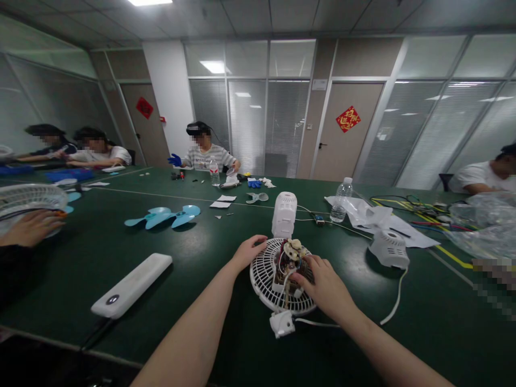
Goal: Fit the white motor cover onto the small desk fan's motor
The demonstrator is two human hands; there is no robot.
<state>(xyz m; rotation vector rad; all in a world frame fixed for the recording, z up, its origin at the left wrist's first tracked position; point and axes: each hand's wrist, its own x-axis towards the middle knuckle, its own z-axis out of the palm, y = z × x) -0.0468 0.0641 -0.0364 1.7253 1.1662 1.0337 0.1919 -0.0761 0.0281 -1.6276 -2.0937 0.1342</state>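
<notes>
A white fan grille (263, 279) lies flat on the green table (209, 279) in front of me, with the bare fan motor (288, 258) and its wires standing on it. My left hand (248, 251) grips the grille's far left rim. My right hand (324, 285) rests on the right side of the grille with its fingertips at the motor. A small white switch box (282, 323) on a white cord lies at the grille's near edge. A white motor cover (284, 214) stands upright just behind the grille.
A white power bank (131, 284) lies to the left, blue fan blades (163, 216) behind it. A white fan base (389, 248), water bottle (342, 200), papers and coloured wires sit to the right. Another person's hand (30, 227) rests on a grille at far left. Other people sit around the table.
</notes>
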